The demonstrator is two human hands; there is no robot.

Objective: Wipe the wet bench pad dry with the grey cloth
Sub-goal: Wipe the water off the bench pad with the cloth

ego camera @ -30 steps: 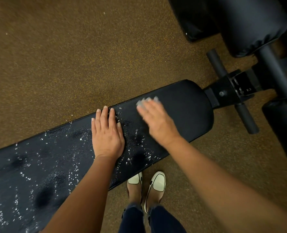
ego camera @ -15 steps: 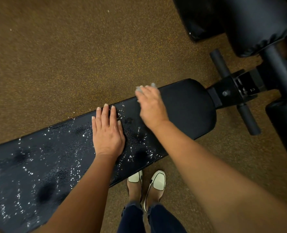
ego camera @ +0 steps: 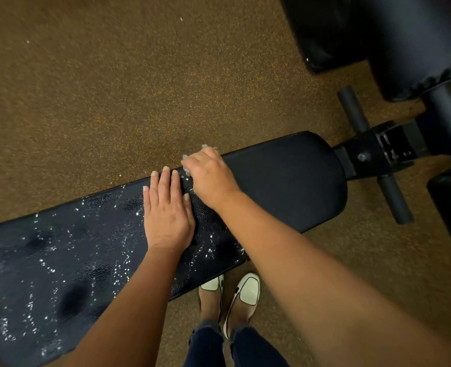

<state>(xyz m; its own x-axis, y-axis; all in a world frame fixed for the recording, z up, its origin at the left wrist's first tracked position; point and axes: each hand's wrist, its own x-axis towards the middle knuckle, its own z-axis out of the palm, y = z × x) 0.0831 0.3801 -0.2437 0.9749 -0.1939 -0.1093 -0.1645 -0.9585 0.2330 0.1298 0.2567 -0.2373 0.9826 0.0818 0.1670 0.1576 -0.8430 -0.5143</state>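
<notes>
A long black bench pad (ego camera: 285,181) runs from lower left to upper right. Water droplets cover its left part, while its right end looks dull and dry. My left hand (ego camera: 167,210) lies flat on the pad, fingers straight and together. My right hand (ego camera: 209,178) is right beside it at the pad's far edge, fingers curled over the grey cloth (ego camera: 186,172). Only small bits of the cloth peek out past the fingers; the remainder is hidden under the hand.
Brown speckled floor (ego camera: 113,88) surrounds the bench. The black bench frame with its cross bar (ego camera: 372,154) joins the pad at the right. Black padded rollers (ego camera: 404,43) fill the top right corner. My feet in white shoes (ego camera: 235,292) stand just below the pad's near edge.
My right hand has carried the cloth from the pad's middle toward its far edge and leftward, ending next to my left hand. The left hand has stayed flat in place.
</notes>
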